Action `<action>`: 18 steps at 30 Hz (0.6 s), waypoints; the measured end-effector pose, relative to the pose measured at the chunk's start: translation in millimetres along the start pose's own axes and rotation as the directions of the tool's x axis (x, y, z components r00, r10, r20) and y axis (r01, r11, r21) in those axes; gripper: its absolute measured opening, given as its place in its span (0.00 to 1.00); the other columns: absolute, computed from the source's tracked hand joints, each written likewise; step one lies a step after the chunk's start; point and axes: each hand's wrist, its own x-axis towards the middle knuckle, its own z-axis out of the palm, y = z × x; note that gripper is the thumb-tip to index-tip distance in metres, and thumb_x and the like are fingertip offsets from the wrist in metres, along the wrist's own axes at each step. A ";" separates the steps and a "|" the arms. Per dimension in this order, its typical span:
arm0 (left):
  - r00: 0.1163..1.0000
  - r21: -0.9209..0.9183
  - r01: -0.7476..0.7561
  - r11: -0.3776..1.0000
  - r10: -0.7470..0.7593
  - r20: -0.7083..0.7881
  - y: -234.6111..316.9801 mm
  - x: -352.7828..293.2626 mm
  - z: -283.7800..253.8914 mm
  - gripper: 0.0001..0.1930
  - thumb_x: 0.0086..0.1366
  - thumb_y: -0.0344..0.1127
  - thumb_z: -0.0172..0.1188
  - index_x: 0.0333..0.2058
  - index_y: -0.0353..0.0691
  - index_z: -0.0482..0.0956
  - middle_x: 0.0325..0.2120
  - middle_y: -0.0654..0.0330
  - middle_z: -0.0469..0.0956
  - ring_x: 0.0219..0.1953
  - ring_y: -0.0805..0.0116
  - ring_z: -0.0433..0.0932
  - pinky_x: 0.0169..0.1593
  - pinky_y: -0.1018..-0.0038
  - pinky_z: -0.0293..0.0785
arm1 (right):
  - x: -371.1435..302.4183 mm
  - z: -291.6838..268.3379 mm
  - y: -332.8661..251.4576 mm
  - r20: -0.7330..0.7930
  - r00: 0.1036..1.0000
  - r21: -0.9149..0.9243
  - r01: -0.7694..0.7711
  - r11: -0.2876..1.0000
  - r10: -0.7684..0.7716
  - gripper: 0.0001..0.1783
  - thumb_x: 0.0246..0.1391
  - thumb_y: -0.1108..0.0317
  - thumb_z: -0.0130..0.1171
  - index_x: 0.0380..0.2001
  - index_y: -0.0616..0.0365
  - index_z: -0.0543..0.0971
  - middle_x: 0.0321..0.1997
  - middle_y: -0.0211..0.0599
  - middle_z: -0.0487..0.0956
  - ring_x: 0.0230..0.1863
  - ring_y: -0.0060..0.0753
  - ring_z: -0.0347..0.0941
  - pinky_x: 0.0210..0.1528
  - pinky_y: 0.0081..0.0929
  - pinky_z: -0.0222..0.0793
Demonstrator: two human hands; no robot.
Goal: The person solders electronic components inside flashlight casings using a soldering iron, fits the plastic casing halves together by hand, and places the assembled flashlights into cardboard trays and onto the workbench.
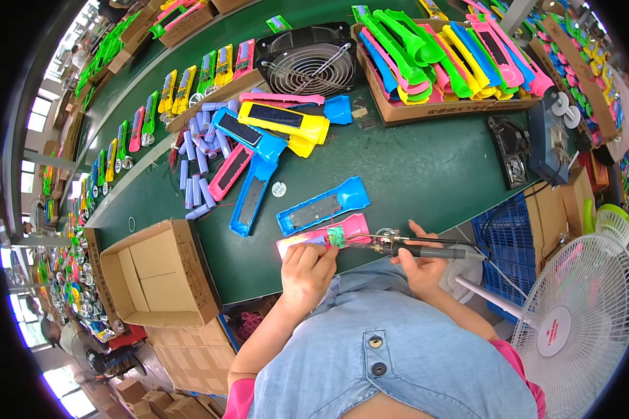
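My right hand (423, 264) is closed round the black handle of a soldering iron (426, 251). Its metal tip points left, at a small green circuit board (336, 236) inside a pink plastic casing (357, 225). With fingers pinched together, my left hand (307, 274) grips the near left part of that casing; its fingertips cover what lies under them. A purple battery cell shows partly beside these fingers. Just beyond lies a blue casing half (321, 207), hollow side up. A round white disc (279, 189) rests on the green table further off.
Loose purple cells (201, 150) and stacked casings (283, 117) lie ahead, before a black metal fan (309, 64). A carton of coloured casings (454, 109) stands far right, an open carton (159, 272) at left. A white fan (573, 314) stands on my right.
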 end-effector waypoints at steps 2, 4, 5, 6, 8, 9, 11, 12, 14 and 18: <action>1.000 0.006 -0.013 1.000 0.012 0.015 0.4 0.4 -1.1 0.11 0.41 0.24 0.61 0.28 0.36 0.78 0.22 0.62 0.70 0.25 0.67 0.70 0.31 0.72 0.66 | 0.2 1.1 0.4 0.003 1.000 0.005 -0.019 1.000 0.019 0.14 0.42 0.83 0.57 0.36 0.69 0.70 0.50 0.56 0.63 0.44 0.39 0.71 0.31 0.26 0.79; 1.000 0.008 -0.012 1.000 0.012 0.020 1.1 1.1 -1.7 0.11 0.41 0.25 0.61 0.28 0.36 0.78 0.22 0.62 0.70 0.26 0.67 0.70 0.32 0.72 0.66 | 0.7 2.2 0.3 0.001 0.999 0.001 -0.035 0.999 0.035 0.14 0.41 0.83 0.57 0.35 0.69 0.70 0.48 0.54 0.64 0.46 0.40 0.70 0.30 0.26 0.79; 1.000 0.011 -0.011 1.000 0.011 0.023 1.3 1.2 -1.8 0.11 0.41 0.25 0.61 0.28 0.36 0.78 0.22 0.62 0.70 0.26 0.67 0.71 0.32 0.72 0.66 | 0.4 1.8 1.8 0.001 0.999 0.001 -0.035 0.999 0.035 0.14 0.41 0.83 0.57 0.35 0.69 0.70 0.48 0.54 0.64 0.46 0.40 0.70 0.30 0.26 0.79; 1.000 0.011 -0.011 1.000 0.011 0.024 1.0 1.2 -1.7 0.11 0.41 0.25 0.61 0.28 0.36 0.78 0.22 0.62 0.70 0.26 0.67 0.71 0.32 0.72 0.66 | 0.0 1.2 4.8 0.001 1.000 -0.008 -0.030 1.000 0.030 0.13 0.41 0.84 0.57 0.34 0.69 0.70 0.48 0.53 0.64 0.46 0.40 0.70 0.30 0.26 0.79; 0.999 0.002 -0.021 1.000 0.021 0.024 0.3 1.3 -1.5 0.11 0.41 0.25 0.61 0.28 0.36 0.78 0.22 0.62 0.70 0.26 0.67 0.70 0.32 0.72 0.66 | -0.3 1.2 6.0 0.000 1.000 -0.018 -0.026 0.999 0.026 0.13 0.41 0.84 0.57 0.34 0.69 0.70 0.48 0.53 0.64 0.47 0.40 0.69 0.30 0.26 0.79; 1.000 0.002 -0.020 1.000 0.020 0.024 0.1 0.9 -1.2 0.11 0.41 0.25 0.61 0.28 0.36 0.78 0.22 0.62 0.70 0.26 0.67 0.70 0.32 0.72 0.66 | 0.0 1.9 5.0 0.002 0.999 -0.001 -0.048 0.999 0.048 0.13 0.41 0.84 0.57 0.34 0.69 0.70 0.48 0.53 0.64 0.47 0.40 0.69 0.30 0.26 0.79; 1.000 -0.011 0.000 1.000 0.000 -0.002 0.0 0.1 0.0 0.14 0.37 0.23 0.62 0.28 0.40 0.79 0.21 0.63 0.70 0.25 0.65 0.70 0.31 0.72 0.66 | 0.2 2.9 4.9 0.004 0.998 0.016 -0.070 0.997 0.070 0.13 0.41 0.84 0.57 0.34 0.69 0.70 0.48 0.52 0.64 0.48 0.40 0.69 0.30 0.26 0.79; 1.000 -0.010 0.000 1.000 0.000 -0.001 0.2 0.1 0.0 0.14 0.37 0.23 0.62 0.28 0.40 0.79 0.21 0.63 0.70 0.25 0.65 0.70 0.31 0.72 0.66 | 0.1 3.3 6.0 -0.003 0.998 0.003 -0.060 0.998 0.060 0.13 0.41 0.84 0.57 0.34 0.69 0.70 0.48 0.52 0.64 0.47 0.40 0.69 0.30 0.26 0.79; 1.000 -0.007 0.005 1.000 -0.005 0.007 0.7 0.1 -0.2 0.14 0.37 0.23 0.62 0.28 0.40 0.79 0.21 0.63 0.70 0.25 0.66 0.70 0.31 0.72 0.66 | 0.2 4.1 6.2 -0.010 0.999 -0.009 -0.050 0.999 0.050 0.13 0.41 0.84 0.57 0.34 0.69 0.70 0.48 0.52 0.64 0.46 0.39 0.70 0.30 0.26 0.79; 1.000 0.001 0.002 1.000 -0.002 0.005 0.6 -0.3 0.3 0.14 0.37 0.23 0.62 0.28 0.40 0.79 0.21 0.63 0.70 0.25 0.66 0.70 0.31 0.72 0.66 | 0.7 6.8 4.3 -0.013 0.997 0.015 -0.077 0.997 0.077 0.12 0.42 0.83 0.57 0.34 0.69 0.71 0.48 0.52 0.64 0.45 0.38 0.70 0.30 0.26 0.79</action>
